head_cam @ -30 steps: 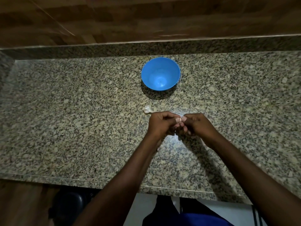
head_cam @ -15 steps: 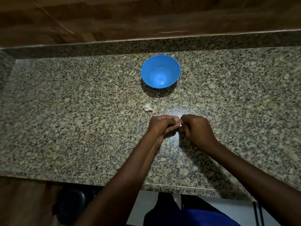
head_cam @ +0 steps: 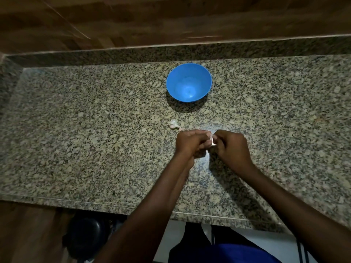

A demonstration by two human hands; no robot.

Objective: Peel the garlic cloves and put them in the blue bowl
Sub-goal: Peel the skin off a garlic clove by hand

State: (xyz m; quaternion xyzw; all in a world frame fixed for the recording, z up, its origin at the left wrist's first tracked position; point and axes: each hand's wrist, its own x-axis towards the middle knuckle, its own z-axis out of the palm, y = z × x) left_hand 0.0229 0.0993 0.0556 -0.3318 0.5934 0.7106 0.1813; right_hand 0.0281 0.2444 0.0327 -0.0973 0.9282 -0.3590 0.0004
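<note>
Still pinched between both hands over the granite table (head_cam: 95,145): one garlic clove (head_cam: 211,139), left hand (head_cam: 191,143) and right hand (head_cam: 232,147) each curled around it, fingertips meeting at a pale strip of skin. Little changed over the past second beyond a slight shift of the fingers, the right hand drawn a touch outward as if tugging the skin loose. Blue bowl (head_cam: 171,88) upright at the far side, well apart from the hands, nothing visible inside. Small pale scrap, a second clove or shed peel (head_cam: 174,124), just beyond the left hand. Peeling apparently under way, nothing yet delivered.
</note>
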